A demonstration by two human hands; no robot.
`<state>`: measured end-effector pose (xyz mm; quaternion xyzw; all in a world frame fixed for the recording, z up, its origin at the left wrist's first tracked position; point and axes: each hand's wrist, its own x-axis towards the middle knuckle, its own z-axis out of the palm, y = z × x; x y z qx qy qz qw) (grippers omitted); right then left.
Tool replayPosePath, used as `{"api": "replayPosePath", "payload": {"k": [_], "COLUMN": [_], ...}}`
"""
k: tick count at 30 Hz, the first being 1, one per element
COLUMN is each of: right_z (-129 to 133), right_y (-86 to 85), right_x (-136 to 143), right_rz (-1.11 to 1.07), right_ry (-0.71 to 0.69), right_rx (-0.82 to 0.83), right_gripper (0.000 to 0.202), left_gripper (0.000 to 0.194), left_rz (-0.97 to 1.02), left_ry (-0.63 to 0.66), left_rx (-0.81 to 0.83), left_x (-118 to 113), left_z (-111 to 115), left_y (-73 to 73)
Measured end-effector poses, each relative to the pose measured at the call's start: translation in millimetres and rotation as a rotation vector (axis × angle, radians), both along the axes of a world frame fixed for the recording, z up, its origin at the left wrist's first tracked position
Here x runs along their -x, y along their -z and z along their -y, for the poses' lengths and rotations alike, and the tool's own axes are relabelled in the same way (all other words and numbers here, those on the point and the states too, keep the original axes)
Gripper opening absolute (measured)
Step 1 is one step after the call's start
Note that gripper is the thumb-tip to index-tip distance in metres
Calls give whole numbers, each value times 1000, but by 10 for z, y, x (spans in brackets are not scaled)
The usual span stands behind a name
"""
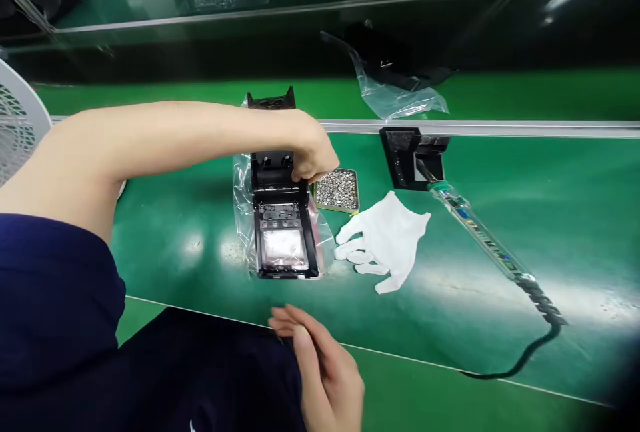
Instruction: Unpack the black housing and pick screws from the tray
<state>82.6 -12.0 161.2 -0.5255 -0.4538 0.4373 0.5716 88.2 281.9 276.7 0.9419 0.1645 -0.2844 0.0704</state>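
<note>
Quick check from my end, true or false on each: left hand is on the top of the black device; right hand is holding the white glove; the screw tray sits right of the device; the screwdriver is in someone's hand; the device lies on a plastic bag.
1. The left hand is at the top end of the black device. True.
2. The right hand holds the white glove. False: the glove lies flat on the green table, and the right hand is near the table's front edge, holding nothing visible.
3. The screw tray sits right of the device. True.
4. The screwdriver is in a hand. False: it lies on the table, untouched.
5. The device lies on a clear plastic bag. True.
</note>
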Motion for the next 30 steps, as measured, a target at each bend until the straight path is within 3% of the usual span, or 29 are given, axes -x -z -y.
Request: {"api": "replayPosePath", "payload": {"k": [2,4,6,9,12,17,24,30], "right_z": [-46,-218,-446,-700,-784,-839,-772,-761], "right_y": [-121,-182,-151,8,136,159,235,282], "right_x": [-100,-193,-249,-209,-24,231,24,68], "right_rz": [475,777,1041,1373,1433,1414,1433,1469], "right_ry": [198,224,199,251,278,318,239,272], "right_rx": [-300,-468,-444,-284,-232,-201,-251,-236], "right_gripper": [32,34,31,44,54,54,59,61], "left_gripper": [29,29,29,28,31,23,24,39], "left_rz": [-94,-26,14,63,115,181,291,280], "left_ry": [111,165,166,152,164,184,248,234], "left_rx": [-12,-58,-63,-34,-16,-68,-77,-63], "left_x": [31,62,92,133,152,182,345,434], "left_z": [8,26,28,-21,-99,-130,-114,-104], "left_y": [21,17,23,67,127,232,413,483]}}
